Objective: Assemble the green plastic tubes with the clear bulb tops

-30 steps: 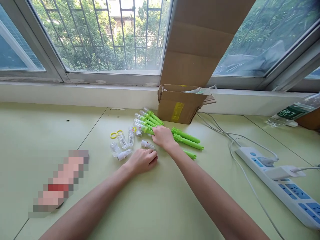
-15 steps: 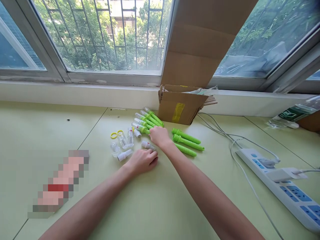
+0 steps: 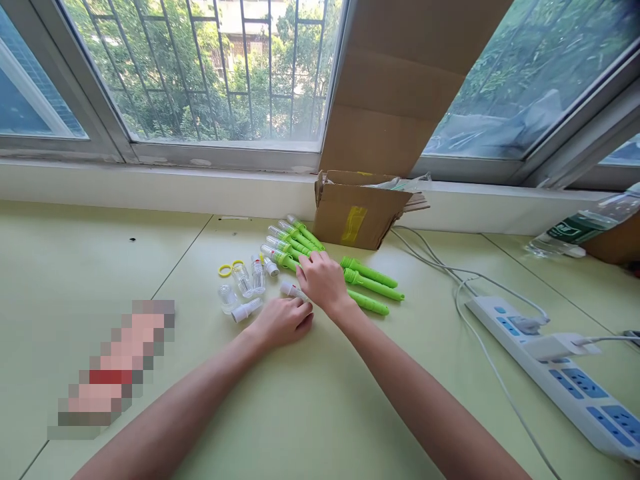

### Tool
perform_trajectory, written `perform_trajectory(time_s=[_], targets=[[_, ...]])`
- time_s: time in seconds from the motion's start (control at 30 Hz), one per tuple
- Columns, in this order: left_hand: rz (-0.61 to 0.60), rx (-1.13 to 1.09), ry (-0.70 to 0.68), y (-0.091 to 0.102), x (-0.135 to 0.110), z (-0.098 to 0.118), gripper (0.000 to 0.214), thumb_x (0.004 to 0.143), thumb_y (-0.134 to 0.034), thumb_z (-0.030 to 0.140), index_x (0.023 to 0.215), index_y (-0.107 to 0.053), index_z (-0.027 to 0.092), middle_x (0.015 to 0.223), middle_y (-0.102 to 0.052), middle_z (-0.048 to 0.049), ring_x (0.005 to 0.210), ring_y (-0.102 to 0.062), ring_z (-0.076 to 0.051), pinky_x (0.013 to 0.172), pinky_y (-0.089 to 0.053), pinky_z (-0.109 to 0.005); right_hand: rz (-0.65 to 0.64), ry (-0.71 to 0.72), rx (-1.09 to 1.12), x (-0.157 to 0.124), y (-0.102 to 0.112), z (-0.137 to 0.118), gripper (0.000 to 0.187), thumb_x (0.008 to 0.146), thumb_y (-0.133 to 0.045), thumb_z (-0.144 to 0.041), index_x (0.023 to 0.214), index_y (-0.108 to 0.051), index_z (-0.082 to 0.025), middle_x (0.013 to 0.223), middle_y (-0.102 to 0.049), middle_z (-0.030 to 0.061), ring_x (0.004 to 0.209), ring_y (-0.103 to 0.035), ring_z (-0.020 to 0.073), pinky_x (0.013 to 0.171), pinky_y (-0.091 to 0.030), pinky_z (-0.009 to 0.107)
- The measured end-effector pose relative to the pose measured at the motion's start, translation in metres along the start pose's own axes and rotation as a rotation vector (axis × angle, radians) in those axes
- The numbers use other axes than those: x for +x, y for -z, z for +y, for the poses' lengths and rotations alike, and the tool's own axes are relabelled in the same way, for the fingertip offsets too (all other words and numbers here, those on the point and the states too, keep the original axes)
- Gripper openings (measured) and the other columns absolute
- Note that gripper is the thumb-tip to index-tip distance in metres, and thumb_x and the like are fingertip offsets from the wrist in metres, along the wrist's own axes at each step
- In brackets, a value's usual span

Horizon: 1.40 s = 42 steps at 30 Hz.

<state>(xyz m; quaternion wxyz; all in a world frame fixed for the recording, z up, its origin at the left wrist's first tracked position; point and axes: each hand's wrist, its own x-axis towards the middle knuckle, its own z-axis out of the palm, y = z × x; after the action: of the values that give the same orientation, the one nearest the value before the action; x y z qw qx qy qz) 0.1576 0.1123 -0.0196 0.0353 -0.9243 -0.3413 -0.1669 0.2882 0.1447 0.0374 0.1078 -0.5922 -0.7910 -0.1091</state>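
Note:
My right hand is over the table with its fingers bent down, just off the near end of the closest green plastic stick with a clear cap. What is under its fingers is hidden. My left hand rests on the table with curled fingers, beside a small white-and-clear tube; anything inside its grip is hidden. Several capped green sticks lie fanned out beyond. Right of my right hand are three uncapped green handles with threaded ends.
To the left lie clear caps, white tube pieces and yellow rings. A cardboard box stands against the sill. Cables and a power strip run along the right, with a plastic bottle behind. A blurred-out item lies left.
My right hand has drawn back a little towards me from the nearest capped green stick. My left hand keeps its place, and the view has shifted slightly.

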Motion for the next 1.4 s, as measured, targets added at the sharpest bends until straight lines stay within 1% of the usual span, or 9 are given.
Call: perform_trajectory(time_s=[0.1, 0.2, 0.3, 0.43, 0.6, 0.93, 1.17, 1.3, 1.4], targets=[[0.002, -0.023, 0.003, -0.001, 0.0, 0.0, 0.017, 0.086, -0.043, 0.023, 0.08, -0.058, 0.017, 0.078, -0.065, -0.0055, 0.062, -0.059, -0.016, 0.048, -0.03, -0.028, 0.093, 0.1, 0.065, -0.028, -0.002, 0.006, 0.032, 0.094, -0.034, -0.031, 0.085, -0.062, -0.018, 0.086, -0.061, 0.0092, 0.082, -0.051, 0.0197, 0.064, -0.032, 0.029], [-0.002, -0.03, 0.009, -0.002, 0.0, 0.0, 0.014, 0.085, -0.045, 0.022, 0.08, -0.057, 0.017, 0.077, -0.065, -0.0051, 0.061, -0.058, -0.015, 0.048, -0.029, -0.027, 0.099, 0.218, 0.135, -0.058, -0.009, 0.019, 0.03, 0.093, -0.038, -0.028, 0.074, -0.06, -0.018, 0.074, -0.057, 0.0044, 0.069, -0.049, 0.0147, 0.059, -0.027, 0.028], [0.002, -0.013, 0.013, 0.0, -0.001, 0.001, 0.019, 0.088, -0.042, 0.024, 0.075, -0.054, 0.018, 0.069, -0.061, -0.003, 0.056, -0.055, -0.014, 0.047, -0.027, -0.027, 0.099, 0.236, 0.173, -0.08, -0.015, 0.034, 0.031, 0.092, -0.039, -0.027, 0.069, -0.058, -0.017, 0.067, -0.055, 0.0033, 0.064, -0.047, 0.0134, 0.056, -0.024, 0.028], [0.012, -0.009, 0.014, 0.002, -0.001, 0.002, 0.026, 0.092, -0.037, 0.028, 0.073, -0.052, 0.018, 0.067, -0.059, -0.0023, 0.057, -0.055, -0.013, 0.047, -0.026, -0.027, 0.067, 0.208, 0.238, -0.094, -0.023, 0.047, 0.033, 0.092, -0.038, -0.026, 0.066, -0.056, -0.017, 0.063, -0.054, 0.0026, 0.059, -0.046, 0.0128, 0.056, -0.025, 0.028], [0.011, -0.028, 0.026, 0.002, -0.001, 0.002, 0.026, 0.093, -0.036, 0.029, 0.074, -0.052, 0.018, 0.067, -0.058, -0.0023, 0.058, -0.055, -0.013, 0.048, -0.027, -0.027, 0.003, 0.144, 0.325, -0.101, -0.029, 0.049, 0.028, 0.09, -0.041, -0.026, 0.067, -0.054, -0.018, 0.065, -0.057, 0.0023, 0.061, -0.049, 0.013, 0.057, -0.027, 0.027], [0.003, 0.011, 0.024, 0.002, -0.002, 0.002, 0.027, 0.093, -0.035, 0.029, 0.074, -0.052, 0.019, 0.068, -0.059, -0.0018, 0.059, -0.055, -0.014, 0.048, -0.029, -0.027, -0.037, 0.118, 0.325, -0.102, -0.028, 0.048, 0.026, 0.091, -0.041, -0.027, 0.068, -0.051, -0.019, 0.067, -0.058, 0.0017, 0.063, -0.05, 0.0131, 0.058, -0.027, 0.027], [0.115, 0.014, 0.051, 0.002, -0.002, 0.002, 0.026, 0.091, -0.038, 0.026, 0.072, -0.054, 0.019, 0.067, -0.056, -0.0032, 0.061, -0.053, -0.014, 0.05, -0.031, -0.028, -0.031, 0.121, 0.314, -0.102, -0.026, 0.048, 0.027, 0.09, -0.04, -0.027, 0.067, -0.051, -0.019, 0.066, -0.058, 0.0021, 0.061, -0.049, 0.013, 0.056, -0.026, 0.027], [0.167, 0.055, 0.107, 0.003, -0.003, 0.002, 0.023, 0.092, -0.037, 0.025, 0.079, -0.055, 0.018, 0.075, -0.058, -0.0041, 0.067, -0.053, -0.015, 0.05, -0.031, -0.027, -0.027, 0.121, 0.312, -0.102, -0.026, 0.048, 0.027, 0.09, -0.04, -0.027, 0.068, -0.052, -0.019, 0.066, -0.058, 0.0021, 0.061, -0.049, 0.0133, 0.057, -0.027, 0.027], [0.187, 0.053, 0.143, 0.003, -0.003, 0.001, 0.022, 0.092, -0.036, 0.025, 0.085, -0.055, 0.018, 0.08, -0.058, -0.0044, 0.073, -0.053, -0.015, 0.053, -0.035, -0.026, -0.033, 0.12, 0.309, -0.103, -0.026, 0.047, 0.027, 0.09, -0.04, -0.027, 0.068, -0.051, -0.019, 0.067, -0.058, 0.0022, 0.062, -0.05, 0.0135, 0.057, -0.027, 0.027]])
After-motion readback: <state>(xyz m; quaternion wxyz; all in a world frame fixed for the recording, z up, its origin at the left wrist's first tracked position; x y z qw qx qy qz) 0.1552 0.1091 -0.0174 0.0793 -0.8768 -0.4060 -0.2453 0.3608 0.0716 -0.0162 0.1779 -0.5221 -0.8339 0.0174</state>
